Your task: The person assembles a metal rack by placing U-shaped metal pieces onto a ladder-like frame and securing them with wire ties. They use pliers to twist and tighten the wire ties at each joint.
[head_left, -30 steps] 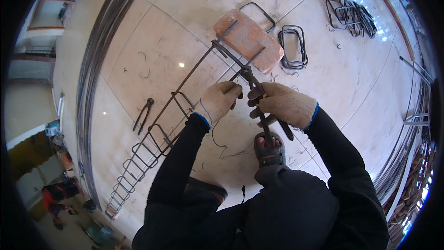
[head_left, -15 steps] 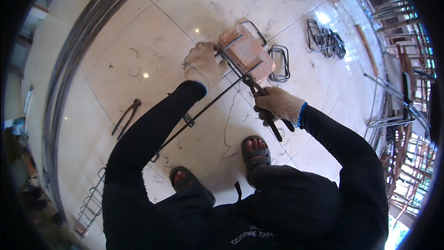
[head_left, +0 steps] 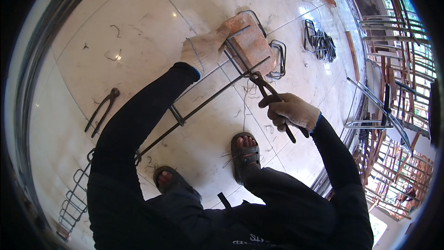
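A long steel rebar frame (head_left: 203,103) runs from beside my left forearm up to a reddish brick (head_left: 253,46), where its bar ends and a bent stirrup rest. My gloved left hand (head_left: 202,52) is closed at the stirrup's corner against the brick; its fingertips are partly hidden. In my gloved right hand (head_left: 292,111) are dark pincers (head_left: 268,85), gripped by the handles. Their jaws touch or nearly touch the bar by the brick's near corner, with thin tie wire (head_left: 245,104) hanging close by.
More pincers (head_left: 102,112) lie on the tiled floor at left. Stirrups (head_left: 279,59) sit beside the brick, and a pile of them (head_left: 319,41) lies farther right. Long bars (head_left: 34,55) curve along the left. A finished-looking cage (head_left: 74,199) lies lower left, and my sandalled foot (head_left: 245,155) is near.
The view has shifted a little. My right hand with the pincers has drawn slightly away from the brick, and its grip on the handles has turned. My left hand stays at the stirrup.
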Demonstrator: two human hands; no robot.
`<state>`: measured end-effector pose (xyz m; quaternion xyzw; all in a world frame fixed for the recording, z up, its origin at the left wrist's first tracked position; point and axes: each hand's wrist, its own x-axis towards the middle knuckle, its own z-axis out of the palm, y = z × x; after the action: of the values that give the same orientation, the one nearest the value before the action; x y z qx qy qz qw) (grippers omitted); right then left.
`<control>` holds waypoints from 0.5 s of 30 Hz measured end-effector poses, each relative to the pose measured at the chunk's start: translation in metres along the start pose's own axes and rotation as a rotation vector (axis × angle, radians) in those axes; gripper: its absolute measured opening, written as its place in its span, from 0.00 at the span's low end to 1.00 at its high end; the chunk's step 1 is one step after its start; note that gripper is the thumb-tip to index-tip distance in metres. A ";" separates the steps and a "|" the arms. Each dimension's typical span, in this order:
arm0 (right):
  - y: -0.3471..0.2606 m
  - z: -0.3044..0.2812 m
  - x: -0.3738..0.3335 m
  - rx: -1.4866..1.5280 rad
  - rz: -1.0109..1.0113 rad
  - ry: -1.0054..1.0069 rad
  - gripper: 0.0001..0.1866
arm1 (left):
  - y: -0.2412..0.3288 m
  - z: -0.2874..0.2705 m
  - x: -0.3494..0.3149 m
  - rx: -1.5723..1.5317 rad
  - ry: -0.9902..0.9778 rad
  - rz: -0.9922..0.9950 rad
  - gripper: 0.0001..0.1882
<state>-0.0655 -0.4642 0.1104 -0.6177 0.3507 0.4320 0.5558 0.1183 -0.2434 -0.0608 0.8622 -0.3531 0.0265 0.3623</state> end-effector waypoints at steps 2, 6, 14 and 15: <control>0.003 0.003 0.004 -0.085 -0.013 0.025 0.17 | 0.000 0.000 -0.001 -0.002 -0.006 0.013 0.17; 0.011 0.011 0.016 -0.289 -0.002 0.172 0.15 | 0.007 -0.013 0.003 0.037 -0.047 0.015 0.16; 0.035 0.048 0.026 -1.032 -0.204 0.680 0.16 | 0.010 -0.015 -0.002 0.098 0.106 0.007 0.21; 0.035 0.048 0.023 -0.996 -0.213 0.665 0.16 | 0.024 -0.020 -0.009 0.082 0.139 0.006 0.20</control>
<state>-0.0954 -0.4209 0.0749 -0.9370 0.1975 0.2699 0.1007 0.1005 -0.2370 -0.0338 0.8714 -0.3283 0.1019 0.3500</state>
